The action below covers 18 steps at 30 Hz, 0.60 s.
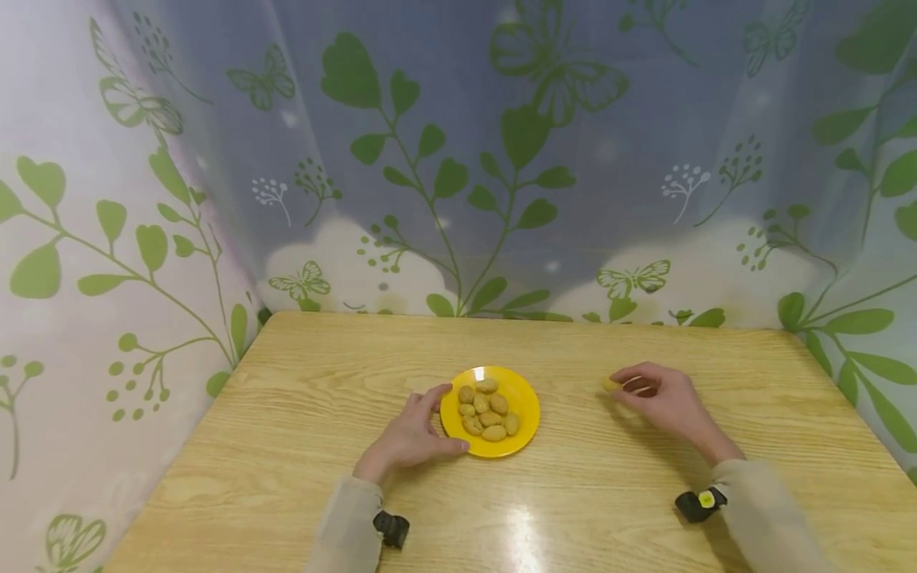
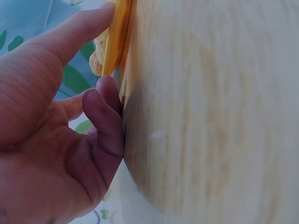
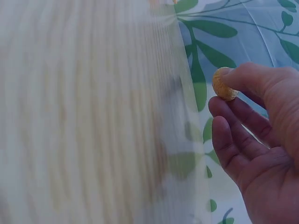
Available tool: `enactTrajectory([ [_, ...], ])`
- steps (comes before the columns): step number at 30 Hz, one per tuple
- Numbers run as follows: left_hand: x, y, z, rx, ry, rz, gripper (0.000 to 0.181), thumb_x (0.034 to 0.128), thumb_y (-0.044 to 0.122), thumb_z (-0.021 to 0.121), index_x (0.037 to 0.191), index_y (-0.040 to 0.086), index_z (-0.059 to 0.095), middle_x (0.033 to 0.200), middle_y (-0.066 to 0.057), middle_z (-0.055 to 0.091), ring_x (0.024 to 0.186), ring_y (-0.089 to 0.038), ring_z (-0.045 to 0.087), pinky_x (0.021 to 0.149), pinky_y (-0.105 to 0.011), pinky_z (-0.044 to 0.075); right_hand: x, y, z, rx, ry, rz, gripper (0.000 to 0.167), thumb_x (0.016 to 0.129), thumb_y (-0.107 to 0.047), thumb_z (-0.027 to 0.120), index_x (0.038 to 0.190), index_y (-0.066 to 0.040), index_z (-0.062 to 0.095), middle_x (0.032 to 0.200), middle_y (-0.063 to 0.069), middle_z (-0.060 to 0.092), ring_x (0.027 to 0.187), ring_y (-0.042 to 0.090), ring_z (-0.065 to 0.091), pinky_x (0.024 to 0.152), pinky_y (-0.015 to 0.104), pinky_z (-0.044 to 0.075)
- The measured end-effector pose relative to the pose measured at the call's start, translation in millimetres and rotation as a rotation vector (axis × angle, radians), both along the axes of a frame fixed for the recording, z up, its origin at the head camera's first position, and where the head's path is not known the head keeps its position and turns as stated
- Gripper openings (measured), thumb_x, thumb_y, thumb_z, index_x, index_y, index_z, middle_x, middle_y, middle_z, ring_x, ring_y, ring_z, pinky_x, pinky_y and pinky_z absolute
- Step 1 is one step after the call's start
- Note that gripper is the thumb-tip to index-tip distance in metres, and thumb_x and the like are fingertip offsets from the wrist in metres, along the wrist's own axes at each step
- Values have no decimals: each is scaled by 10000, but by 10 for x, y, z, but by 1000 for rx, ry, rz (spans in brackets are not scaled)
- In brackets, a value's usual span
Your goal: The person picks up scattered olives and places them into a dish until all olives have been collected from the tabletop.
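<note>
A round yellow plate (image 1: 528, 406) lies on the table, bearing several wrinkled, tan-yellow oval pieces (image 1: 493, 433) that look like nuts or dried fruit; their exact kind is unclear. My left hand (image 1: 410, 434) holds the plate's left side, thumb at the near rim and fingers at the far-left rim. In the left wrist view, the thumb touches the plate's edge (image 2: 111, 44) and the other fingers bend low by the tabletop. Well right of the plate, my right hand (image 1: 666, 402) pinches one small oval piece (image 3: 225, 86) between thumb and fingertips, raised above the table.
The light wooden table (image 1: 344, 350) stretches around the plate and both hands. A curtain (image 1: 458, 159) printed with green leaves and butterflies hangs behind the table's back edge and along both sides. Small black devices (image 1: 392, 528) sit on both wrists over beige sleeves.
</note>
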State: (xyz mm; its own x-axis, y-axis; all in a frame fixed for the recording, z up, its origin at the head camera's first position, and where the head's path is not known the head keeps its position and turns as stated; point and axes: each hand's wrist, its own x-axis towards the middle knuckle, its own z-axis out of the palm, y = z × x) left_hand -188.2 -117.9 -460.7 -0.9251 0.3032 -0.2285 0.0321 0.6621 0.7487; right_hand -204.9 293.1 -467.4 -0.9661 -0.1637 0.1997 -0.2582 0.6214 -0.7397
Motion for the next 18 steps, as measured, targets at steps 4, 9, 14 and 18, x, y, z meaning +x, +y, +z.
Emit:
enactTrajectory([
  [4, -4, -2, -12, -6, -1, -1, 979, 795, 392, 868, 1598, 225, 333, 1387, -136, 459, 858, -174, 556, 735, -302, 474, 8, -79, -43, -9, -1, 12, 215, 915, -142, 775, 1124, -99, 756, 1089, 117, 744, 881, -13, 669, 757, 215, 576],
  [9, -16, -4, -40, -12, 11, -5, 987, 785, 404, 873, 1596, 230, 338, 1373, -131, 471, 861, -169, 551, 734, -308, 469, 24, -169, -77, -23, 0, 32, 203, 907, -145, 784, 1107, -115, 763, 1064, 95, 753, 874, 24, 684, 749, 224, 580],
  [14, -19, -3, -45, -15, 9, -4, 990, 786, 411, 872, 1598, 232, 335, 1371, -128, 470, 862, -169, 550, 734, -302, 468, 19, -243, -69, -10, 8, 39, 198, 902, -141, 787, 1099, -122, 766, 1048, 79, 757, 867, 27, 683, 748, 225, 579],
  [18, -19, -3, -37, -15, 10, -4, 989, 787, 409, 871, 1598, 229, 334, 1375, -131, 468, 863, -170, 551, 735, -301, 469, 8, -295, -67, -18, 7, 51, 203, 897, -136, 792, 1098, -125, 767, 1051, 74, 755, 874, 41, 687, 755, 228, 580],
])
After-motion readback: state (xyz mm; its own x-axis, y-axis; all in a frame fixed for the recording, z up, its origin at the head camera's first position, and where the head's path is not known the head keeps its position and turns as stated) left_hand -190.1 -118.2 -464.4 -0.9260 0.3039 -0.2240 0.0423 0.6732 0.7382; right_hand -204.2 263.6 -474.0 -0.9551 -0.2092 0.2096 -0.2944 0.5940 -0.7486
